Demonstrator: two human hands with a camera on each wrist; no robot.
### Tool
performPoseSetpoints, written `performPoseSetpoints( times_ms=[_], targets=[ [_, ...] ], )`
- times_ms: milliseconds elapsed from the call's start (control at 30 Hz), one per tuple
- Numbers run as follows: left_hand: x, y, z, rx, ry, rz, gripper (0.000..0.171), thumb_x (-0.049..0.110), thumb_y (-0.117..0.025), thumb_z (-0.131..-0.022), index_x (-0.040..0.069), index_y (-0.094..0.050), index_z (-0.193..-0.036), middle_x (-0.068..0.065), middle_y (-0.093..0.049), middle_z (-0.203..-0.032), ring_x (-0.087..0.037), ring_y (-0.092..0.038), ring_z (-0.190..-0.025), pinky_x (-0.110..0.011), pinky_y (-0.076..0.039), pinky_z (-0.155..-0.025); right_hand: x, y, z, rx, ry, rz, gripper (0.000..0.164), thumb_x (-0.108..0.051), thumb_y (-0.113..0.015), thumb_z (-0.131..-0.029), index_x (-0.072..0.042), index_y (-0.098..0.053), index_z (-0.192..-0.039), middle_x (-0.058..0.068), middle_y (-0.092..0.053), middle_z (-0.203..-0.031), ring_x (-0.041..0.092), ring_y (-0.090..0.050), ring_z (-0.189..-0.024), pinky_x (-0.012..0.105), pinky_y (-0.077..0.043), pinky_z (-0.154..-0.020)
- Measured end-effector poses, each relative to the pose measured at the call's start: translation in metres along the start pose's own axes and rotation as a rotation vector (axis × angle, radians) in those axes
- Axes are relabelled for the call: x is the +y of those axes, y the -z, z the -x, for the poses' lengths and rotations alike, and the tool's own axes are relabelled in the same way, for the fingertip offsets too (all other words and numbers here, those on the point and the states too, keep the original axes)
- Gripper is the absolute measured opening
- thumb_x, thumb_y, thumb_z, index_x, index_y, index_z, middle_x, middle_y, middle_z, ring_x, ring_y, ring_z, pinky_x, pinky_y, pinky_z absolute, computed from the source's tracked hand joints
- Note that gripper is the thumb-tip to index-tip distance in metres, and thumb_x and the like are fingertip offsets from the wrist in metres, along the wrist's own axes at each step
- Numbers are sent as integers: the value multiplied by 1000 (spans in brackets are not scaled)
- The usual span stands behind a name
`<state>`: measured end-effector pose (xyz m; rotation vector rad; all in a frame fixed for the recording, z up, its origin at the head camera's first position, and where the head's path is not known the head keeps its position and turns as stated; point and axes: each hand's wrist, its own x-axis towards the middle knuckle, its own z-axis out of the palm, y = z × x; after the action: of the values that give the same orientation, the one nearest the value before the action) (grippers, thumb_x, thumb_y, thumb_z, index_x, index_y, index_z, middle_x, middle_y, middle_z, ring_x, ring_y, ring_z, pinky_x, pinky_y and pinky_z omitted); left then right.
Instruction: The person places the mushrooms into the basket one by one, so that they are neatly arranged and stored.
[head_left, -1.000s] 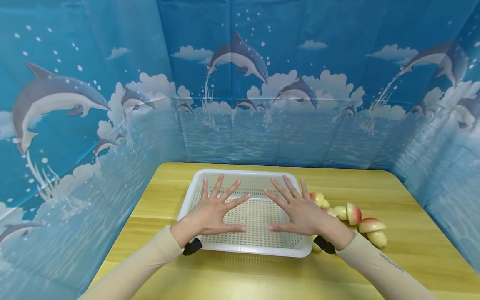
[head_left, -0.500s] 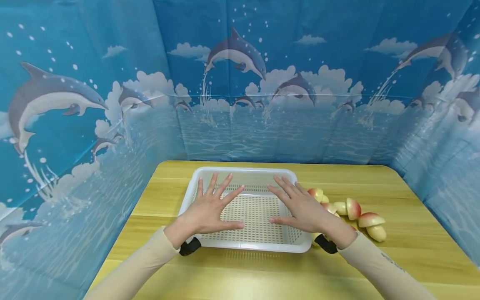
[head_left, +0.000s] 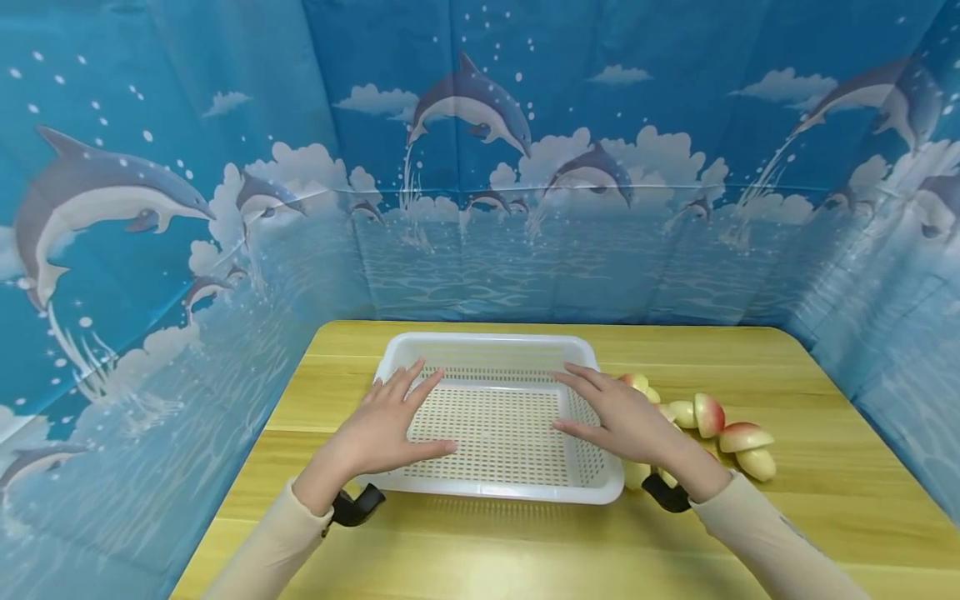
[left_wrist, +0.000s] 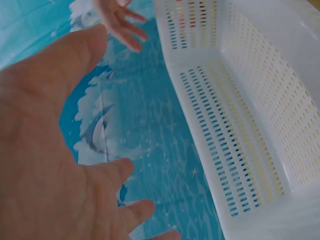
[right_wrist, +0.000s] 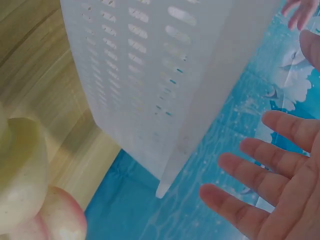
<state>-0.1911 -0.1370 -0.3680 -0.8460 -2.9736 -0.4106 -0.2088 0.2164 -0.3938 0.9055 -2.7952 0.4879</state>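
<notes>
A white plastic basket (head_left: 487,492) with a slotted floor and walls sits on the wooden table. Nothing lies inside it. My left hand (head_left: 378,433) hovers over its left side, fingers spread and holding nothing. Over the right wall is my right hand (head_left: 630,417), fingers extended and also bare. In the left wrist view, the left palm (left_wrist: 45,165) faces the basket's perforated interior (left_wrist: 270,100). The right wrist view has the right fingers (right_wrist: 255,177) beside the basket's outer wall (right_wrist: 145,65), apart from the rim.
To the right of the basket lie several mushroom-shaped pieces (head_left: 742,437) with yellowish stems and red-tinged caps; some are partly behind the right forearm. A blue dolphin-print curtain (head_left: 480,267) surrounds the table (head_left: 810,500) at the back and sides. Each wrist wears a black strap (head_left: 358,505).
My left hand has moved left and toward me, from over the basket's middle to its left side. My right hand has drifted slightly right, its fingers closer together. The basket has stayed put.
</notes>
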Motion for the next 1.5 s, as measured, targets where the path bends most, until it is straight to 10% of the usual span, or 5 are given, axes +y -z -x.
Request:
performPoseSetpoints(
  times_ms=[500,733,933,1500],
  targets=[
    [-32,-27,46,83,231,185,103,71,-56,-78,11,-17,-152,-17,-5,-156,-44,-17,-137,-63,-18,-104,18,6,22,72,-125,-103,64,-51,-52,-93,-8,-44,-140,17,-46,-138,36,-49,-118,54,-46,-85],
    [-40,-42,57,55,309,215,108,73,-57,-76,14,-9,-153,-15,0,-157,-49,-19,-134,-69,-26,-95,34,4,36,89,-224,-155,67,-52,-52,-92,-8,-43,-141,18,-46,-137,21,-63,-81,41,-51,-65],
    [-43,-54,62,37,322,300,110,70,-60,-75,19,-3,-154,-10,5,-157,-46,-19,-135,-63,-38,-91,42,5,48,121,-283,-200,64,-48,-54,-93,-8,-43,-142,19,-43,-140,42,-50,-115,61,-44,-82],
    [-47,-69,66,165,322,404,108,64,-68,-74,21,-9,-154,-11,-6,-157,-42,-26,-134,-62,-33,-96,42,-2,70,306,-329,-223,53,-33,-59,-94,2,-49,-133,21,-57,-121,35,-59,-96,47,-52,-69]
  ],
)
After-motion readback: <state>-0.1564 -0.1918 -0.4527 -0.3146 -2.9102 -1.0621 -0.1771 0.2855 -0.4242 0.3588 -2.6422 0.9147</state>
